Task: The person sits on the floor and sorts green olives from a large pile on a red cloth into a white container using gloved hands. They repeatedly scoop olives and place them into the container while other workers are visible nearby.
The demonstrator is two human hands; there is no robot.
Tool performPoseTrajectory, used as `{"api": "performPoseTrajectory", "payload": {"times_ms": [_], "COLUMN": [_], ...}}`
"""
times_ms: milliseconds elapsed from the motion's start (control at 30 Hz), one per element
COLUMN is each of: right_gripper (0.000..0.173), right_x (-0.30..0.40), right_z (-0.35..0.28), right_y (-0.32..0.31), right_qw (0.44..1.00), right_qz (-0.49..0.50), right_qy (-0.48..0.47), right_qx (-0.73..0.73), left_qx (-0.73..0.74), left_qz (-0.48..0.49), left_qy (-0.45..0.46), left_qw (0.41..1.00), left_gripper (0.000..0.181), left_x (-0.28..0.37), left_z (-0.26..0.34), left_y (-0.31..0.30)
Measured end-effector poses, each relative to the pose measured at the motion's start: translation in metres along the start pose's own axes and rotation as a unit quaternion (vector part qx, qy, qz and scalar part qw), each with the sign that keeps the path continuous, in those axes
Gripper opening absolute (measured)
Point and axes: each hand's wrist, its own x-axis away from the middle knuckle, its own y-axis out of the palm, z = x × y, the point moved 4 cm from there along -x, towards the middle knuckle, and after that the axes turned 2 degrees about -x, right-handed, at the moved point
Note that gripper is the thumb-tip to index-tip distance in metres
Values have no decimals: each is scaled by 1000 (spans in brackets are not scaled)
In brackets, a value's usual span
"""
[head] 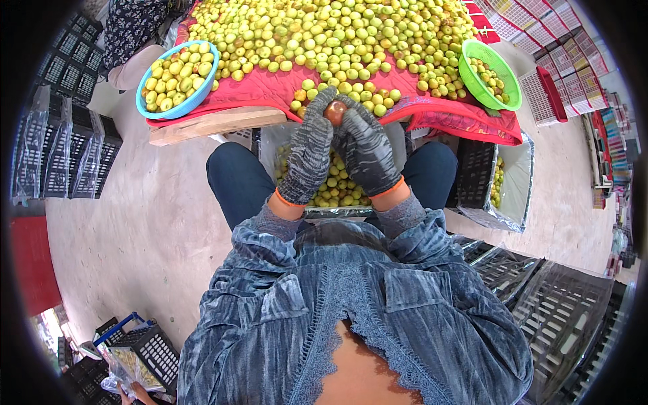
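A brown-red jujube (pixel 335 113) sits between my two hands, held at the fingertips over the table's near edge. Grey knit gloves with orange cuffs cover both my left hand (pixel 310 152) and my right hand (pixel 368 152). Just beyond my fingers is a small group of yellow-green jujubes (pixel 374 98) on the red cloth (pixel 253 87). A much larger heap of jujubes (pixel 314 35) spreads behind it. Below my hands, between my knees, stands a lined crate (pixel 397 139) with jujubes in it, partly hidden by my forearms.
A blue basket (pixel 214 68) of jujubes stands at the table's left, a green basket (pixel 515 86) at its right. Another lined crate (pixel 521 177) is by my right knee. Stacked black crates (pixel 63 152) flank me. At lower left, another person's hands (pixel 134 392) touch a bagged crate.
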Motion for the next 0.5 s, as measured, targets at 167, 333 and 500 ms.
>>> {"api": "performPoseTrajectory", "payload": {"times_ms": [167, 333, 500], "right_gripper": [36, 39, 37], "right_x": [1, 2, 4], "right_z": [4, 0, -4], "right_y": [-10, -4, 2], "right_qw": [976, 983, 998], "right_qz": [26, -25, -1], "right_qy": [117, 67, 19], "right_qx": [-180, -168, -51], "left_qx": [100, -2, -96], "left_qz": [-24, -6, -26], "left_qy": [-78, -63, 30], "left_qw": [992, 998, 995], "left_gripper": [50, 44, 46], "left_x": [-1, 0, 1], "left_z": [-4, -5, 0], "left_y": [-12, -22, -19]}}
